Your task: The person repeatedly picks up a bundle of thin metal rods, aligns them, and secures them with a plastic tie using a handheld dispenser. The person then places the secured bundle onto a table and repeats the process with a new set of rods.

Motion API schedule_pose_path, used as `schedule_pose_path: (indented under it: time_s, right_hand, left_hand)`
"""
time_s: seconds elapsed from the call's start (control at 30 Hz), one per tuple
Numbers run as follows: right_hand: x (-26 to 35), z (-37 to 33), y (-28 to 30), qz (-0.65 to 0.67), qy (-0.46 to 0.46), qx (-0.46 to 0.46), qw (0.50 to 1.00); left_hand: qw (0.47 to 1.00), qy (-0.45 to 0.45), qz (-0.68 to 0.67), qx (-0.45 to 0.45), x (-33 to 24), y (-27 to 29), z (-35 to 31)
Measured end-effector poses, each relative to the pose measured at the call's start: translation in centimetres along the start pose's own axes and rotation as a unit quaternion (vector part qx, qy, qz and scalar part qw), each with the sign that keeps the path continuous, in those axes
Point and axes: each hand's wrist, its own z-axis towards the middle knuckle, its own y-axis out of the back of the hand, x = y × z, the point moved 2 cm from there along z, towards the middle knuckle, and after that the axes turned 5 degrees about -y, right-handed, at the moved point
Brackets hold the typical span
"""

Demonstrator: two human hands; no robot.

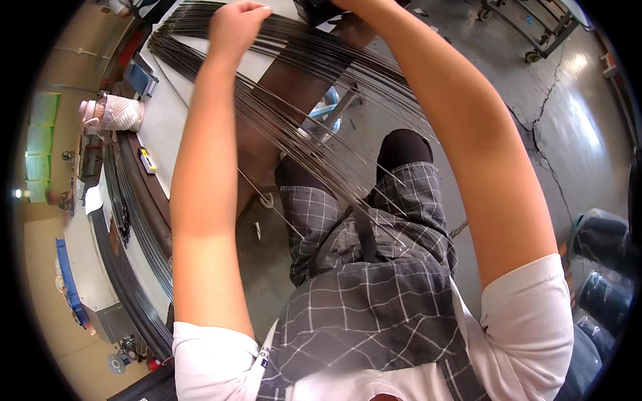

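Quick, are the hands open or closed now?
Left hand: curled, by long, thin, black rods; its grip can't be told.
Right hand: cut off at top edge; can't tell.

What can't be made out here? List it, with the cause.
In the head view:
Right hand: mostly cut off by the top edge.
Left hand: too blurred to tell whether it grips a rod.
Thin dark rods: partly hidden behind the left forearm.
Wheeled cart: upper part cut off by the top edge.

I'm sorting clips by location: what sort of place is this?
Probably a workshop or factory floor, judging by the many long, thin dark rods, the wheeled metal cart and the cracked, hard grey floor.
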Motion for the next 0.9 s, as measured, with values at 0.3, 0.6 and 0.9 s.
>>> schedule_pose_path:
  time_s: [0.3, 0.6, 0.9]
  right_hand:
    - [11.2, -8.8, 2.8, 0.114, 0.022, 0.469, 0.875]
    - [13.9, -8.3, 3.5, 0.023, 0.011, 0.552, 0.833]
    - [14.3, -8.3, 3.1, 0.033, -0.009, 0.574, 0.818]
  left_hand:
    - [0.876, 0.100, -0.471, -0.019, -3.1, 3.1, -14.9]
    - [0.846, 0.143, -0.509, -0.067, -2.5, 0.8, -19.8]
    - [0.834, 0.154, -0.526, -0.063, -2.5, 0.2, -20.3]
